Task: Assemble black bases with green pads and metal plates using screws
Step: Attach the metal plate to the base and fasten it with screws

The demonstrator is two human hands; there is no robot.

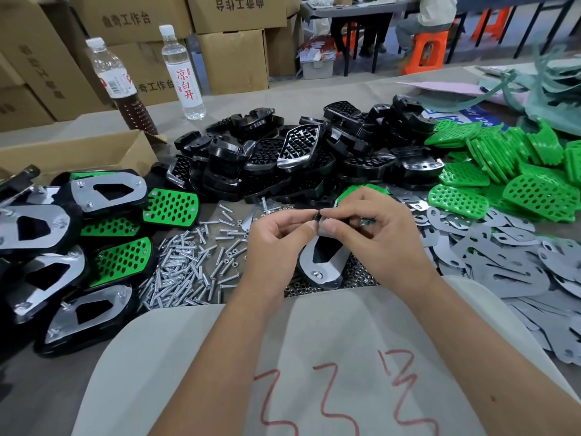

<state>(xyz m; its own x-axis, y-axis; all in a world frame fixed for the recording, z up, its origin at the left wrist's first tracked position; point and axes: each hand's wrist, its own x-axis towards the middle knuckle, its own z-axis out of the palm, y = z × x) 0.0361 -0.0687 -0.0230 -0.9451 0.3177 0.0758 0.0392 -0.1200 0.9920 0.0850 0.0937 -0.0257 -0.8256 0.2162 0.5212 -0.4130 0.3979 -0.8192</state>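
Between my hands stands an assembly [323, 262] on edge, a metal plate facing me over a black base, with a nut at its lower end. My left hand [279, 231] and my right hand [371, 228] both pinch its top edge, fingertips meeting at a small dark part. Loose screws [188, 265] lie in a heap to the left. Small nuts [358, 278] are spread under the assembly. Black bases [298, 155] pile up behind. Green pads [509, 171] lie at the right, metal plates [503, 256] in front of them.
Finished assemblies [78, 234] are stacked at the left, some green side up. An open cardboard box [81, 152] and two bottles [182, 70] stand at the back left. Cartons line the rear. Seated people are at a far table [352, 7].
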